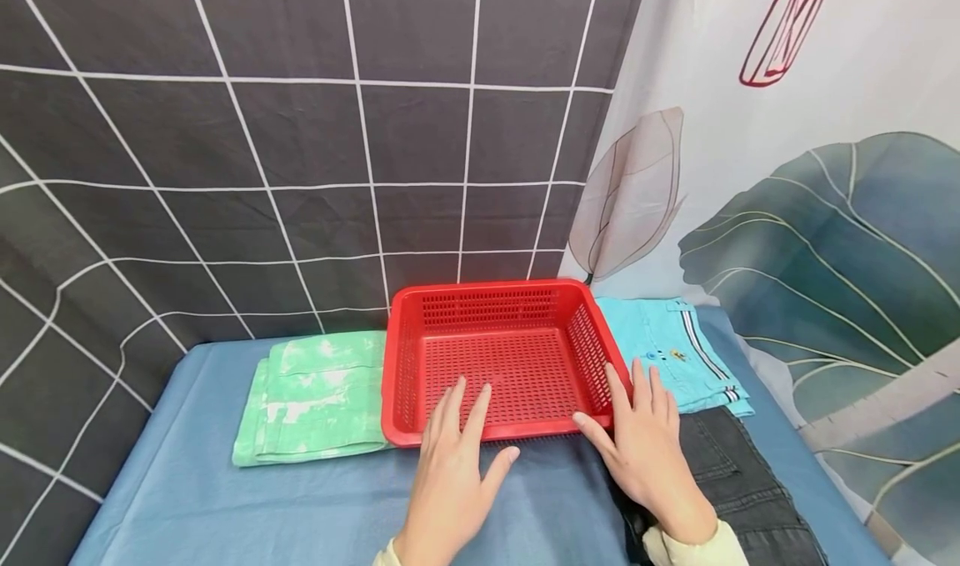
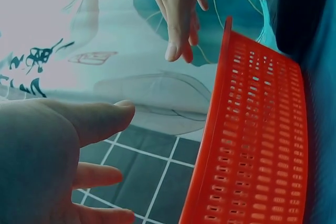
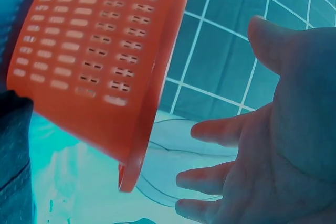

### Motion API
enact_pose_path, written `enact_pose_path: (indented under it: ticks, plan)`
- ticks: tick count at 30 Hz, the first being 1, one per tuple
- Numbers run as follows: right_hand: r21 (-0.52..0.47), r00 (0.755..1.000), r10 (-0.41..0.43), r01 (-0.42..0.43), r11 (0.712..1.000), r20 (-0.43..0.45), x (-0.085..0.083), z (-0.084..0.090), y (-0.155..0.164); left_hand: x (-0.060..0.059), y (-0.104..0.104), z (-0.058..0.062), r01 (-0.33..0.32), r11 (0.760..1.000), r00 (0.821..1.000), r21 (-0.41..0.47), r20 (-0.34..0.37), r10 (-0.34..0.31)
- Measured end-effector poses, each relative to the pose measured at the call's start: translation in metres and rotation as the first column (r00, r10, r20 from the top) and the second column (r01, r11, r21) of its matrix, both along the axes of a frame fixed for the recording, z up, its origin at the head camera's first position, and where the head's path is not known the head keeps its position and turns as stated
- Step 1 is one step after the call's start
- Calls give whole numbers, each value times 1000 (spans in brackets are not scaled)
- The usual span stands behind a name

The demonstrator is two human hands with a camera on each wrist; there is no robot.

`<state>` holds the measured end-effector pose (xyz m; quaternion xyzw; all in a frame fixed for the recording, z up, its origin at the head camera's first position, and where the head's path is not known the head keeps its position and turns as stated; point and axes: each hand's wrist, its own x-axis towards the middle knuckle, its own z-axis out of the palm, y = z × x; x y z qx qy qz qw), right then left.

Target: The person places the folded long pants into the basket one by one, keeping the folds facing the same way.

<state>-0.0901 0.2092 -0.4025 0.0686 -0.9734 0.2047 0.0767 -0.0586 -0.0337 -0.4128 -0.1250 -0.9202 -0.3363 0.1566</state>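
Neither hand has hold of anything: both are spread with straight, relaxed fingers at the near edge of a red perforated basket (image 1: 504, 358). The left hand (image 1: 453, 466) hovers palm down at the middle of the basket's near rim, its fingertips reaching over that rim and its thumb pointing right; whether the fingers actually touch the plastic cannot be told from the head view, and the left wrist view shows the palm (image 2: 42, 166) apart from the basket wall (image 2: 257, 145). The right hand (image 1: 645, 449) lies just beside the basket's near right corner, fingers pointing far along the right wall and thumb angled toward the corner; the right wrist view shows its open palm (image 3: 278, 145) facing the basket's rim (image 3: 131, 129) with a gap between them. The basket sits in the middle of a blue-covered table (image 1: 195, 491), close to the dark grid-patterned backdrop (image 1: 225, 132). Touching its left side lies a folded light green garment (image 1: 315, 395). To its right lies a folded turquoise garment (image 1: 675, 353), and nearer, under the right wrist, a folded dark denim garment (image 1: 742, 483). A leaf-printed curtain (image 1: 825, 216) hangs on the right.
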Motion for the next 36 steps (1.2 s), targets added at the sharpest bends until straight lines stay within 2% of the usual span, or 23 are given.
enact_pose_path:
  ticks: [6, 16, 25, 31, 36]
  plan:
    - [8, 1000, -5, 5, 1000, 20, 1, -3, 7, 1, 6, 0, 18, 1000, 1000, -1, 10, -18]
    - [52, 997, -44, 41, 998, 64, 6, -12, 20, 4, 11, -2, 68, 997, 996, -22, -59, -70]
    - [69, 994, -58, 51, 996, 95, 7, -15, 31, 6, 17, -7, 115, 991, 989, -66, -88, -120]
    - [61, 984, -76, 67, 996, 162, 7, -13, 38, 7, 23, -8, 172, 983, 984, -68, -31, -175]
    - [59, 977, -99, 89, 994, 191, 10, -13, 45, 8, 28, -9, 189, 978, 982, -83, 12, -189]
